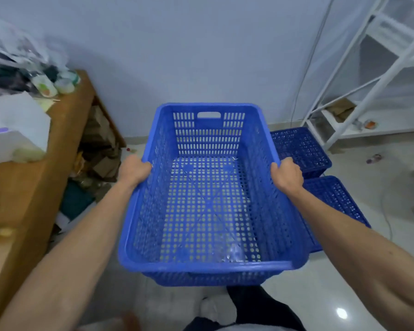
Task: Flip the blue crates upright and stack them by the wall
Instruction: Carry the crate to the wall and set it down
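I hold a large blue perforated crate upright in front of me, its open top facing me, above the floor. My left hand grips its left rim and my right hand grips its right rim. Another blue crate seems to sit right under it, showing only at the bottom edge. Two more blue crates lie upside down on the floor to the right: one near the wall, one closer to me, partly hidden by my right arm.
A wooden desk cluttered with boxes and bags stands on the left, with cardboard and junk piled under it. A white metal frame with steps stands at the right by the pale wall. The tiled floor shines.
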Action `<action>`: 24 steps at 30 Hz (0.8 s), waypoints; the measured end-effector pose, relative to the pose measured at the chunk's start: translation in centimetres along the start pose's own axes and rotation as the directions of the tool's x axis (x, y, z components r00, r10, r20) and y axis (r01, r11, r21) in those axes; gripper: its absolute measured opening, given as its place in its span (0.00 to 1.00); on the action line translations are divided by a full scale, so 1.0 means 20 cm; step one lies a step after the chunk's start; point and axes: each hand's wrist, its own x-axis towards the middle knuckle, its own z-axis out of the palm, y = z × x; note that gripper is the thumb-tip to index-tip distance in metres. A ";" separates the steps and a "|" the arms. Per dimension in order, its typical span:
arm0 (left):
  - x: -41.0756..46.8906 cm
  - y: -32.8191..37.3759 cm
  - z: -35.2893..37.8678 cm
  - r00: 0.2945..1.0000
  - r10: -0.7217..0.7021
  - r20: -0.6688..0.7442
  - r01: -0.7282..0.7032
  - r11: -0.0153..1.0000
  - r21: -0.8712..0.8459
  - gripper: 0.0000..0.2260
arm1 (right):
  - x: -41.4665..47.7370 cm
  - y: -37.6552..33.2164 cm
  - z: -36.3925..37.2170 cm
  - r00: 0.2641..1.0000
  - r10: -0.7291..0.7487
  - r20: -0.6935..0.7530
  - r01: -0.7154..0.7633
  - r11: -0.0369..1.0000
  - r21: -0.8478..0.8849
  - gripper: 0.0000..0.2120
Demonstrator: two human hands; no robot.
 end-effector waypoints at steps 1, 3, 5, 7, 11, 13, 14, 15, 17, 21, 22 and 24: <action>0.05 -0.02 0.00 1.000 -0.017 -0.001 0.017 1.000 0.003 0.16 | 0.06 -0.05 0.03 1.000 -0.025 0.012 0.026 1.000 -0.013 0.16; 0.16 -0.05 0.00 0.999 -0.035 0.003 0.035 0.999 0.007 0.16 | 0.18 -0.12 0.09 0.997 -0.063 0.040 0.064 0.997 -0.037 0.16; 0.31 -0.04 0.01 0.998 -0.067 0.015 0.067 0.998 0.003 0.18 | 0.36 -0.20 0.17 0.994 -0.086 0.069 0.090 0.994 -0.055 0.16; 0.48 0.00 0.03 0.995 -0.097 0.024 0.097 0.995 0.014 0.21 | 0.56 -0.29 0.26 0.990 -0.105 0.096 0.111 0.992 -0.062 0.16; 0.76 0.13 0.05 0.985 -0.155 0.071 0.152 0.988 0.038 0.23 | 0.93 -0.46 0.40 0.981 -0.120 0.154 0.133 0.988 -0.075 0.18; 0.88 0.20 0.06 0.977 -0.183 0.110 0.179 0.983 0.051 0.23 | 1.08 -0.52 0.46 0.977 -0.121 0.177 0.137 0.987 -0.080 0.19; 0.94 0.24 0.07 0.972 -0.197 0.125 0.192 0.980 0.048 0.22 | 1.17 -0.56 0.49 0.973 -0.130 0.190 0.148 0.985 -0.083 0.19; 1.01 0.27 0.08 0.971 -0.200 0.128 0.196 0.980 0.046 0.22 | 1.25 -0.59 0.51 0.970 -0.136 0.199 0.157 0.984 -0.090 0.19; 1.13 0.32 0.10 0.974 -0.197 0.114 0.193 0.980 0.045 0.21 | 1.41 -0.67 0.55 0.965 -0.131 0.229 0.164 0.977 -0.134 0.19; 1.37 0.36 0.12 0.967 -0.227 0.112 0.226 0.974 0.022 0.18 | 1.68 -0.86 0.64 0.949 -0.131 0.288 0.192 0.961 -0.197 0.20; 1.45 0.37 0.12 0.957 -0.259 0.133 0.262 0.965 -0.006 0.17 | 1.74 -0.92 0.67 0.948 -0.141 0.286 0.205 0.957 -0.206 0.19; 1.60 0.37 0.12 0.940 -0.297 0.167 0.309 0.949 -0.054 0.15 | 1.86 -1.04 0.73 0.942 -0.169 0.291 0.240 0.943 -0.231 0.16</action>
